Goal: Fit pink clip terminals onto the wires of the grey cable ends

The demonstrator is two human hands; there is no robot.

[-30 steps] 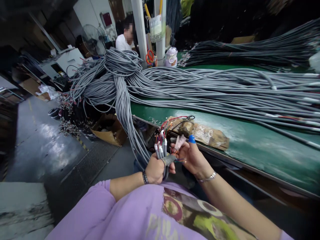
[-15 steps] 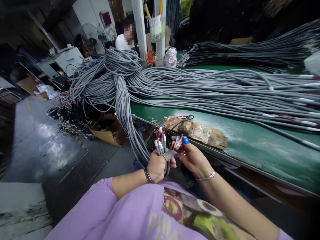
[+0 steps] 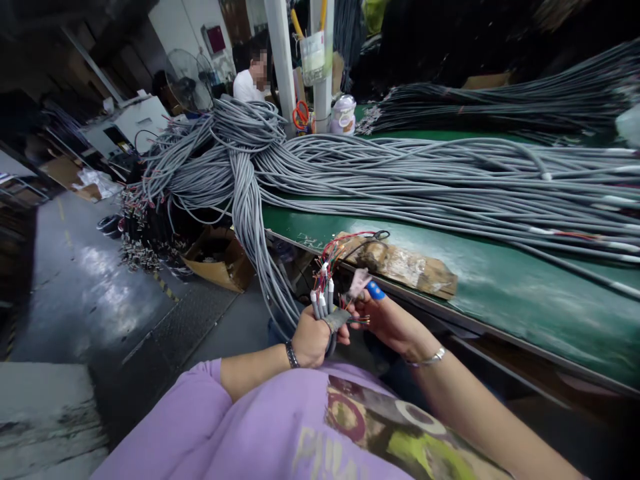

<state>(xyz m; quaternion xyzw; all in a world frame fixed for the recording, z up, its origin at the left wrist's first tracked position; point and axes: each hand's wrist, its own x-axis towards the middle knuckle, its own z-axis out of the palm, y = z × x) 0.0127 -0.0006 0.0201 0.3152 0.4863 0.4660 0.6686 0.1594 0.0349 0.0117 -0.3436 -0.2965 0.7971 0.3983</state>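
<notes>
My left hand (image 3: 311, 339) is closed around a bundle of grey cables (image 3: 324, 307) with white-banded ends. Thin, multicoloured wires (image 3: 324, 263) with bare copper tips fan out above the bands. Grey wrapping (image 3: 338, 321) covers the thumb of this hand. Just to its right, my right hand (image 3: 390, 323) has its fingers pinched at thin coloured wires beside the bundle; the exact contact is partly hidden. A blue cover (image 3: 375, 290) is on its thumb, and a pinkish wrap (image 3: 359, 283) is at its fingertips. Below the left hand, the cables bend out of sight.
Long grey cables (image 3: 400, 177) lie across the green table (image 3: 500, 260), and a thick hank (image 3: 247, 207) droops over its edge. A taped wooden block (image 3: 400, 263) lies near that edge. A cardboard box (image 3: 215, 267) stands on the floor. Someone in white (image 3: 245, 85) is behind.
My right hand has shifted slightly right and down, with the pinkish wrap tilting. The coloured wires above the bundle are more spread out. My left hand keeps its hold on the cables.
</notes>
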